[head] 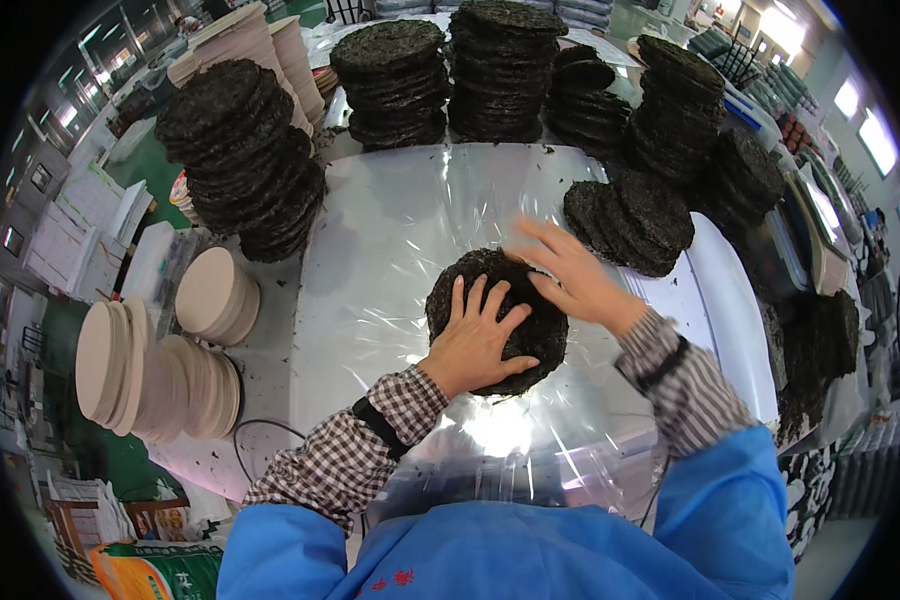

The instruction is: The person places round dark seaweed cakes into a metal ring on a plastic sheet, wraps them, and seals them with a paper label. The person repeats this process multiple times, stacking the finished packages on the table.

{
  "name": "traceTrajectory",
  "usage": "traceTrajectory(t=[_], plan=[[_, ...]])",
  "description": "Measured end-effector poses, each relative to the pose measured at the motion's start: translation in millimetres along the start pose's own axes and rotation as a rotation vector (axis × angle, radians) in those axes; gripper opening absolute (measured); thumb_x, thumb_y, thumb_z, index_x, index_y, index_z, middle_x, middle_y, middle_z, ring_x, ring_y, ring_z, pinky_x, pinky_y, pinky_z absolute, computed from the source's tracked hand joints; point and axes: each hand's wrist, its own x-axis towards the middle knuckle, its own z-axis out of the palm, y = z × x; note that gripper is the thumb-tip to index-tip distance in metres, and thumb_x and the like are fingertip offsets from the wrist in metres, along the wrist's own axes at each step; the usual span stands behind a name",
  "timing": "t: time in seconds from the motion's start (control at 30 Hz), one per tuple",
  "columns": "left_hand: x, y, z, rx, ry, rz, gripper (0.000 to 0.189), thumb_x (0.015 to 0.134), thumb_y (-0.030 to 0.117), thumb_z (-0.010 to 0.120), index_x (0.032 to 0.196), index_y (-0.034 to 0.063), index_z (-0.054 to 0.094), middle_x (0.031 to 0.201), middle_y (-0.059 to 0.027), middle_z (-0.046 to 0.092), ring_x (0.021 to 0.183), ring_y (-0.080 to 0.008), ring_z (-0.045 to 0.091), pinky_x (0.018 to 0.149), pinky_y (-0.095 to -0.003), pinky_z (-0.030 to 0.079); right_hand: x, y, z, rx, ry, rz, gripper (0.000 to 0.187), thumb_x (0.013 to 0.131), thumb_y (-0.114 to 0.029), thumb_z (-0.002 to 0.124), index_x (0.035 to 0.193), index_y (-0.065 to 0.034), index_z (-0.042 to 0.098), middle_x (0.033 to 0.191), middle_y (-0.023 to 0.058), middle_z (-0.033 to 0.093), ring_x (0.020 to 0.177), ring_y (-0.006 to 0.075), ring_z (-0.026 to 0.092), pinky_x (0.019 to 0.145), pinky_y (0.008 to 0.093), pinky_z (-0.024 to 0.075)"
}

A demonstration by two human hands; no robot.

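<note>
A round, dark disc that looks like dried seaweed (529, 349) lies before me on clear plastic film (390, 300) spread over the work table. My left hand (480, 330) rests flat on top of the disc with its fingers spread. At the disc's upper right edge is my right hand (570, 274), blurred, with fingers apart and no object visible in it. Whether its fingertips touch the disc cannot be told. Just beyond it, several more dark discs (630, 221) lean in an overlapping row.
Tall stacks of dark discs (244, 150) stand at the left, with more stacks (502, 75) along the back and a pile (675, 112) at the right. Pale round boards (210, 296) are stacked on the left. A black cable (259, 424) curves near the front left.
</note>
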Motion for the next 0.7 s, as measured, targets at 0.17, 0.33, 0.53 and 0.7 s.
traceTrajectory(t=[0.17, 0.33, 0.53, 0.7], plan=[[17.3, -0.8, 4.2, 0.104, -0.366, -0.002, 0.070, 0.092, 0.072, 0.036, 0.149, 0.0330, 0.042, 0.164, -0.0154, 0.010, 0.147, -0.0495, -0.005, 0.108, -0.0712, -0.015, -47.9, -16.6, -1.0, -0.101, -0.456, 0.008, 0.032, 0.098, -0.032, 0.050, 0.093, -0.0061, 0.068, 0.093, 0.0076, 0.062, 0.110, 0.0250, 0.056, 0.117, 0.0515, 0.0228], [19.1, 1.5, -2.5, 0.068, -0.585, -0.055, 0.072, 0.093, 0.072, 0.032, 0.155, 0.0384, 0.022, 0.165, -0.0116, 0.002, 0.147, -0.0489, -0.009, 0.107, -0.0726, -0.016, -103.8, 15.8, -60.0, 0.303, 0.369, 0.554, 0.018, 0.092, -0.016, 0.059, 0.103, -0.0034, 0.067, 0.101, 0.0130, 0.066, 0.105, 0.0318, 0.060, 0.096, 0.0409, 0.0472], [23.9, -2.1, 3.6, 0.039, -0.645, -0.081, 0.073, 0.093, 0.068, 0.036, 0.156, 0.0376, 0.017, 0.165, -0.0112, -0.001, 0.147, -0.0505, -0.008, 0.108, -0.0742, -0.007, -184.7, -60.8, -14.6, -0.200, -0.523, -0.084, 0.047, 0.096, -0.019, 0.052, 0.142, -0.0258, 0.047, 0.158, 0.0099, 0.031, 0.140, 0.0318, 0.038, 0.117, 0.0446, 0.0326], [23.3, -11.3, -10.0, -0.491, -0.297, -0.165, 0.058, 0.098, 0.040, 0.051, 0.149, 0.0196, 0.032, 0.157, -0.0161, 0.024, 0.144, -0.0428, 0.020, 0.114, -0.0607, 0.016, -81.8, -87.3, 29.2, -0.163, -0.011, -0.069, 0.073, 0.074, -0.043, 0.077, 0.133, -0.0084, 0.052, 0.150, 0.0233, 0.036, 0.139, 0.0449, 0.034, 0.115, 0.0545, 0.0290]])
